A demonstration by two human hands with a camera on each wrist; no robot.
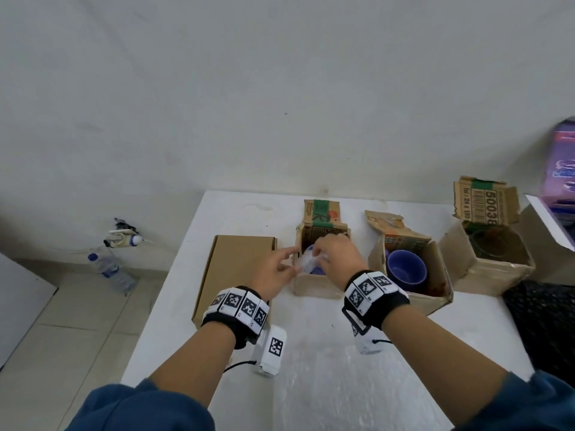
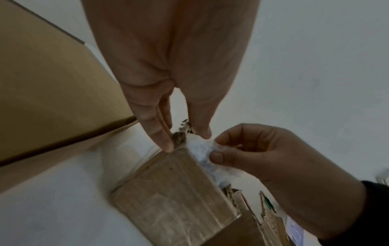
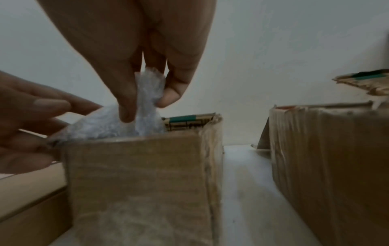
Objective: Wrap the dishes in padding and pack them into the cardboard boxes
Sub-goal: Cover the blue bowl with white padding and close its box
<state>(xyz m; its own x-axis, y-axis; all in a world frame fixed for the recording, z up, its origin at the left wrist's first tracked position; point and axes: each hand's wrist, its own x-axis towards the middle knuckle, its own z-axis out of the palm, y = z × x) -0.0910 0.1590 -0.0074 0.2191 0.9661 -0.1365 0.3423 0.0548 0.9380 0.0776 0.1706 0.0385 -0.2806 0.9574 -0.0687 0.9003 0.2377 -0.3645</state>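
Observation:
On the white table (image 1: pixel 236 219) stands a small open cardboard box (image 1: pixel 314 287) (image 2: pixel 179 191) (image 3: pixel 136 183). A blue dish (image 1: pixel 318 270) sits in it, mostly covered by white bubble wrap (image 1: pixel 308 262) (image 2: pixel 200 149) (image 3: pixel 101 126). My right hand (image 1: pixel 320 253) (image 3: pixel 145 103) (image 2: pixel 221 149) pinches a raised fold of the wrap between thumb and fingers, above the box's opening. My left hand (image 1: pixel 291 262) (image 2: pixel 185 139) reaches in from the left with straight fingers (image 3: pixel 42 106). Its tips touch the box's near left corner and the wrap's edge.
A flat closed cardboard box (image 1: pixel 236 275) lies left of the small box. To the right stand an open box (image 1: pixel 413 303) holding a blue bowl (image 1: pixel 406 270) and a further open box (image 1: pixel 491 269). A bubble wrap sheet (image 1: pixel 342 393) covers the table's front.

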